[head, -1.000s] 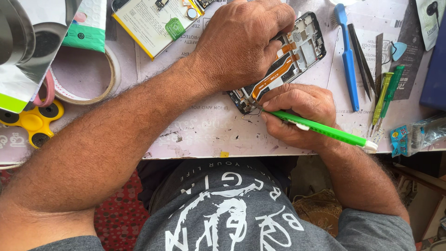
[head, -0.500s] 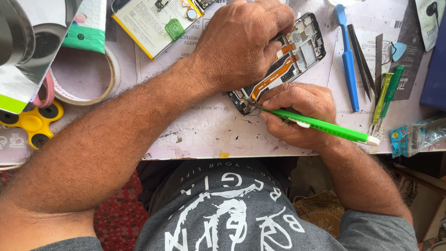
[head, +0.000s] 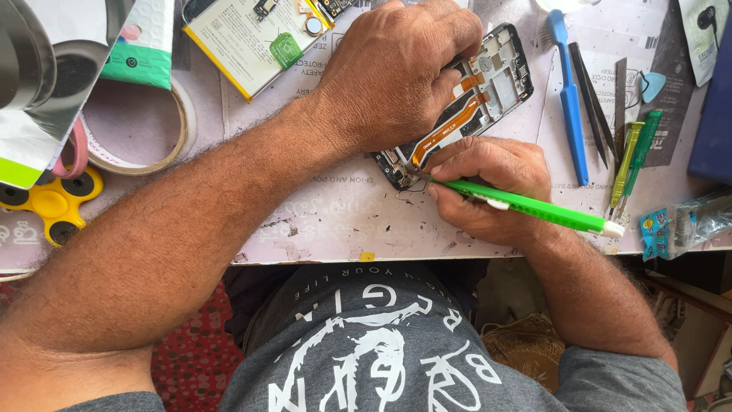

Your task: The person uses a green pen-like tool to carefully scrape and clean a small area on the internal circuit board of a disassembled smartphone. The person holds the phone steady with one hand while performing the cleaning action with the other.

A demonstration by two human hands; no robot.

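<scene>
The left hand (head: 400,72) lies flat over the opened phone frame (head: 465,103), pinning it to the surface (head: 335,221). The frame's long axis runs diagonally, its near end just beyond the right hand (head: 492,187). That hand is closed around a green screwdriver (head: 534,207), tip at the frame's near corner, so it is the nearer one. A blue brush (head: 568,99) and tweezers (head: 591,99) lie beyond the right hand; a tape roll (head: 137,126) sits left.
</scene>
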